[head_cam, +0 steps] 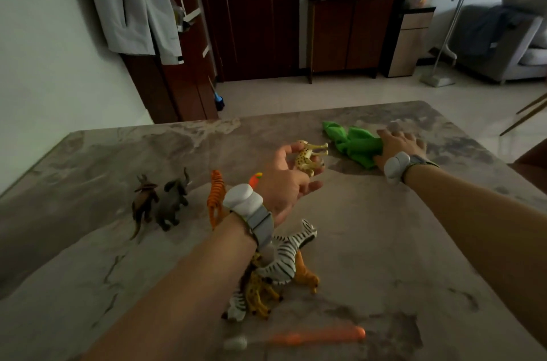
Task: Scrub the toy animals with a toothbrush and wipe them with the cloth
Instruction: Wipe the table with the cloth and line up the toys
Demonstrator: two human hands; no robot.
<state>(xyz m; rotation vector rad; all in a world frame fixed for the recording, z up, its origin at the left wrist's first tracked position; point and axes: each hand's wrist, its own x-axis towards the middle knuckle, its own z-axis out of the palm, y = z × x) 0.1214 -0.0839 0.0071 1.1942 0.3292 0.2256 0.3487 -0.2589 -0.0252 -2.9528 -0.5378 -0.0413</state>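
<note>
My left hand [288, 180] holds a small spotted cheetah toy [309, 157] in its fingers above the middle of the marble table [384, 242]. My right hand [399, 144] lies on the crumpled green cloth [350, 141] at the far right; its fingers are mostly hidden. An orange toothbrush [310, 338] with a white head lies near the front edge, blurred. A heap of toys with a zebra [285, 260] on top sits under my left forearm. A tiger [215, 198], an elephant [173, 201] and a brown kangaroo [143, 202] stand at the left.
A small orange and green toy [256, 178] peeks out behind my left wrist. Beyond the table are tiled floor, a dark door [251, 11], a wooden cabinet [349, 32] and a grey sofa [503, 44]. Chair legs [527, 115] show at the right edge.
</note>
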